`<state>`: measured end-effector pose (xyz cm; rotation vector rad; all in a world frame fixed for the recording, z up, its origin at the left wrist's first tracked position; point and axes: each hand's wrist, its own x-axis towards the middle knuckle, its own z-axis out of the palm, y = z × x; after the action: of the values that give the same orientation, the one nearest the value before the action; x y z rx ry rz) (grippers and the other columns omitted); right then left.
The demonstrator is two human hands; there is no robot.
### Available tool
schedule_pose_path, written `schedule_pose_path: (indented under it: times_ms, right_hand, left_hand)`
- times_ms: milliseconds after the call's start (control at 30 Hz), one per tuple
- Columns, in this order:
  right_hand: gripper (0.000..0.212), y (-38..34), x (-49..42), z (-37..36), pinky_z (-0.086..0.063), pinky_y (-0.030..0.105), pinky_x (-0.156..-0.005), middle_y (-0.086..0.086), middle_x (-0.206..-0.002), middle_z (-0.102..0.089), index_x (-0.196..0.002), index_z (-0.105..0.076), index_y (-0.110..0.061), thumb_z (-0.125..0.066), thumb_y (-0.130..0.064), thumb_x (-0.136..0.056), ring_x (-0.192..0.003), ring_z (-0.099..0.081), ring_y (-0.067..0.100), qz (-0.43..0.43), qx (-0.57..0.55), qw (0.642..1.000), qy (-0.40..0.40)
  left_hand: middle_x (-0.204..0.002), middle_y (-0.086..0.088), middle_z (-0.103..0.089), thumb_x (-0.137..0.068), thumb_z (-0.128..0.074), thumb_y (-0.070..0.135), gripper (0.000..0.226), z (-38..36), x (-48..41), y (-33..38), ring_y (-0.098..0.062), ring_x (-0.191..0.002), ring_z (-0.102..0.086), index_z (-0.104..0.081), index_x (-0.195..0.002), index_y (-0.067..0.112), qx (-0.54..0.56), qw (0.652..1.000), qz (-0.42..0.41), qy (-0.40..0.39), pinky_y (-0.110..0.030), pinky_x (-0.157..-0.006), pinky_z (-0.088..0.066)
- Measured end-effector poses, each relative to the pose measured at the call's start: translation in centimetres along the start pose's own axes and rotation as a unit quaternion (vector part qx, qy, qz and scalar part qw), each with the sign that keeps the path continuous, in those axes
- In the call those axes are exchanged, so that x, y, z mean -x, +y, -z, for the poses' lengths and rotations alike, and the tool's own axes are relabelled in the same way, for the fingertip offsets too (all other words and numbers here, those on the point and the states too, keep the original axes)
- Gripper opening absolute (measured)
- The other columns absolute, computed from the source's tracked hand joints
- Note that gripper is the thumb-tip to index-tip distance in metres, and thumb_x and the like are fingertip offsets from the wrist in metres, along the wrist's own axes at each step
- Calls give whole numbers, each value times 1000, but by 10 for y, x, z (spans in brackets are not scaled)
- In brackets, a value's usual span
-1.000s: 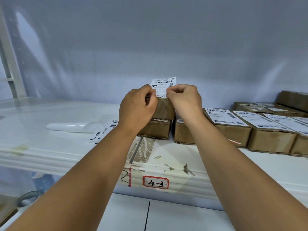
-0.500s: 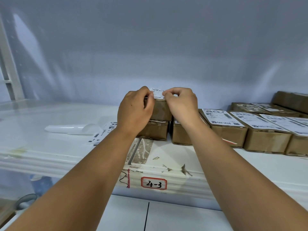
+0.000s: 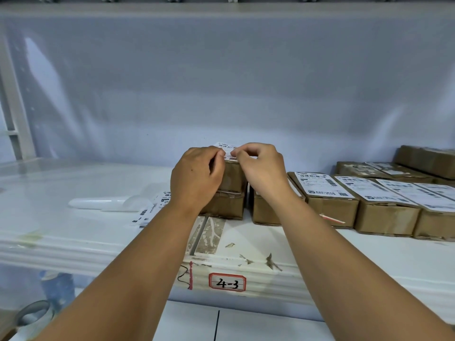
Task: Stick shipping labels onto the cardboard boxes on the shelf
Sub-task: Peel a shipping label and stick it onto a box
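Sticking in hand: we are laying a shipping label (image 3: 227,146) onto the top box (image 3: 234,179) of a two-high stack near the middle of the shelf (image 3: 98,242).
Label position: it lies almost flat on the lid, and its far edge with the barcode shows past our fingertips.
Left hand (image 3: 197,175): the fingers are curled, with thumb and forefinger pinching the label's near edge at the box's front left corner.
Right hand (image 3: 263,168): it is curled the same way, pinching the near edge just beside the left hand.
Contact: we think the sheet is already touching the cardboard, but our knuckles hide the near part, so we cannot tell how much has stuck.
Done so far: the labelled boxes (image 3: 327,193) in the row to our right carry white labels on their lids.
Left to do: this label needs letting go and smoothing down. The lower box (image 3: 226,205) has its lid covered by the top box, so we judge that it needs a label too.
Supply: the spare labels (image 3: 147,212) lie on the shelf to the left of the stack, beside a white plastic piece (image 3: 103,203), which suggests more boxes to come.
Progress: we judge ourselves well along, though not near the end.
Since a second ago: the label stood upright between our hands, above the box. Half a second ago it was tipping down onto the lid. Now it lies low and flat, and our hands have sunk with it to the box's front edge.
Unchanged: the boxes and the spare labels have kept their places.
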<state>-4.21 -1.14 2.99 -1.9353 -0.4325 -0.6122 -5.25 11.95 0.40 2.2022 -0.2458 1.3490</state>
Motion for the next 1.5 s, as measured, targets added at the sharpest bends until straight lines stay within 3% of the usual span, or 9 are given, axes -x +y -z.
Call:
schedule_pose_path:
  times_ms: [233, 433, 600, 800, 1033, 1133, 1233, 1300, 1500]
  right_hand:
    - [32, -16, -26, -1, -42, 16, -66, -5, -107, -69, -91, -73, -24, -47, -6, -90, -79, -58, 4, -14, 36, 989, -145]
    - [39, -27, -64, 4, -50, 39, -98, 2, -99, -74, -88, -76, -19, -45, 5, -86, -104, -65, 22, -11, 87, 953, -290]
    - [32, -25, -77, -17, -47, 32, -101, 1, -113, -68, -111, -69, -16, -46, -3, -92, -112, -60, 17, -9, 138, 939, -315]
    - [33, -12, -87, -27, -39, 31, -107, 5, -131, -58, -124, -61, -10, -48, -9, -94, -122, -52, 19, -43, 143, 949, -279]
    - [17, 8, -90, -10, -42, 31, -66, 14, -80, -51, -80, -59, -1, -44, -1, -88, -72, -46, 25, -128, 85, 987, -43]
    - [33, 9, -71, 2, -35, 29, -71, 11, -89, -47, -118, -56, 9, -49, -8, -90, -81, -43, 20, -147, 52, 985, -76]
    - [30, 3, -47, 10, -37, 28, -72, 17, -99, -57, -115, -61, -1, -58, -20, -92, -82, -47, 18, -165, -29, 974, -153]
    - [18, 0, -38, 12, -40, 26, -69, 8, -111, -61, -110, -63, -17, -58, -24, -94, -83, -52, 15, -167, -53, 971, -165]
    - [34, 2, -33, 18, -39, 31, -93, 10, -139, -52, -129, -55, -3, -45, -18, -101, -127, -46, 25, -154, -58, 979, -123]
  left_hand:
    - [-80, 2, -69, -87, -28, 37, 46, -3, 1, -1, -19, -81, -59, -70, -85, 16, -23, 1000, -5, 15, -24, -61, -36]
    - [-85, 3, -69, -86, -28, 39, 47, -4, 1, -1, -16, -85, -58, -70, -85, 18, -17, 1000, -10, 16, -22, -64, -34]
    - [-81, 2, -67, -89, -33, 35, 40, -5, 1, -3, -18, -84, -57, -69, -84, 17, -20, 1000, -10, 9, -24, -62, -33]
    - [-87, 5, -69, -88, -26, 39, 48, -6, 2, -2, -15, -89, -58, -70, -90, 20, -27, 1000, -9, 9, -23, -65, -34]
    - [-120, 3, -62, -101, -28, 38, 40, 5, 1, 3, -18, -109, -55, -54, -125, 20, 123, 980, 148, 53, -22, -83, -35]
    - [-113, 6, -58, -99, -18, 49, 53, 7, -2, 2, -18, -108, -52, -55, -124, 20, 179, 950, 256, 18, -23, -86, -32]
    - [-126, 2, -58, -91, -12, 67, 70, 0, -9, -3, -21, -116, -53, -55, -126, 23, 300, 885, 351, -56, -37, -104, -37]
    - [-117, -4, -65, -87, -14, 73, 73, 0, -10, -2, -24, -108, -61, -60, -117, 25, 368, 844, 382, -83, -44, -100, -44]
    - [-96, 6, -68, -93, -17, 62, 52, -2, -8, 4, -13, -95, -65, -60, -89, 33, 399, 845, 329, -137, -35, -94, -48]
